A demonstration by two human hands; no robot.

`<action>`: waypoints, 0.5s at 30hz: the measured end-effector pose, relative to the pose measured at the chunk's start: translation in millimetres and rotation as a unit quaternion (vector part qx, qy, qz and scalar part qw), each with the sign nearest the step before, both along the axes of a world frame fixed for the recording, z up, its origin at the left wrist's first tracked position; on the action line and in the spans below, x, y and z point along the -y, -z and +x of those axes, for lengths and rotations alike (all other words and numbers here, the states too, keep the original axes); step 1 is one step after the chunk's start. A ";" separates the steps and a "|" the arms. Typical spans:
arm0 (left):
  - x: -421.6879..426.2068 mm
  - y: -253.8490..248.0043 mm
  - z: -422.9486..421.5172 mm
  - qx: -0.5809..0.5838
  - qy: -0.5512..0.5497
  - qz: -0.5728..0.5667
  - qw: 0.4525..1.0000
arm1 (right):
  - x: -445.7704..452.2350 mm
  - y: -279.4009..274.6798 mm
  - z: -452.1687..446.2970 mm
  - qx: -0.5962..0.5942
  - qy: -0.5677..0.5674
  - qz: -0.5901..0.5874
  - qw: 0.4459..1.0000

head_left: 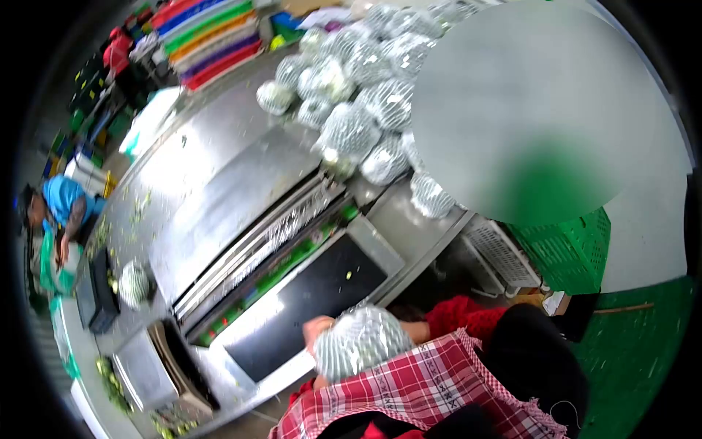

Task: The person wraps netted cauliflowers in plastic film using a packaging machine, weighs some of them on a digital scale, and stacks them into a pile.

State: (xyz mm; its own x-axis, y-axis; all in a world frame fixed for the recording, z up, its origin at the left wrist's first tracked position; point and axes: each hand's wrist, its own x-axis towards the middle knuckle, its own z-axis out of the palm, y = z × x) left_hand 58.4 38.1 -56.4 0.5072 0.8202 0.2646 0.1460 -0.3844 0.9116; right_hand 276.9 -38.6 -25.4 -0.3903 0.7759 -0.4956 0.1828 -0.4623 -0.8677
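Observation:
Close to my body is a round cabbage [363,344] in white ribbed foam netting, with shiny clear film over it. My left hand [317,334] curls around its left side. On the other side, my right hand [417,331] presses against it, most of its fingers hidden behind the bundle. Just beyond my hands lies the dark plate [307,307] of a film-wrapping machine. A film roll [292,223] sits in the slot behind that plate.
A pile of similar wrapped cabbages [351,132] covers the back of the steel table [227,161]. Another netted cabbage [134,284] stands at left near a black crate [98,296]. A green crate [567,252] is below right; a blurred pale disc [512,95] blocks the upper right. A co-worker [66,201] works at far left.

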 end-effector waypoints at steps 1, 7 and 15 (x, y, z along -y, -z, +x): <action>-3.9 -56.7 28.0 0.022 -0.089 0.100 0.991 | -0.8 -20.0 2.7 -0.051 -0.004 0.013 0.999; -13.2 -213.9 36.6 0.204 0.308 -0.453 0.811 | -17.5 -93.9 24.3 -0.288 0.044 0.006 0.957; -51.1 -134.9 95.8 0.159 0.112 -0.261 0.946 | -58.0 -86.0 99.7 -0.135 0.297 0.248 0.912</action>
